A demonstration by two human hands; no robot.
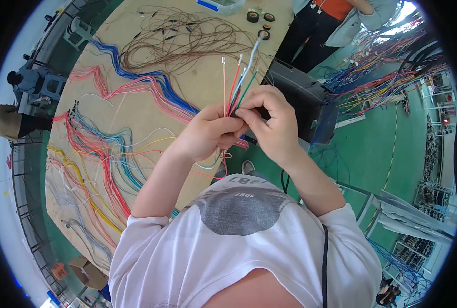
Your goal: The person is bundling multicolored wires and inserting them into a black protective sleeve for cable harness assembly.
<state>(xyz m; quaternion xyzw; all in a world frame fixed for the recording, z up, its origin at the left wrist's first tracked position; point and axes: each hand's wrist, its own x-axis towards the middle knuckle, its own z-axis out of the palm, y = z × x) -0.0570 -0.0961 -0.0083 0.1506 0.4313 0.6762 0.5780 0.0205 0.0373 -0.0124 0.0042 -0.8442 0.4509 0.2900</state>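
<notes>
Wires in red, pink, green and grey are held as a small bunch at the frame's centre, above the table. The bunch is gripped by the left hand, and it is pinched by the right hand fingers, apparently at one strand. Tape rolls are seen at upper centre.

held thin wires: red, pink, green, grey | pale wooden table: blue, pink, yellow, brown wire bundles | floor: green

Coloured wire bundle upright, ends fanned out.
</notes>
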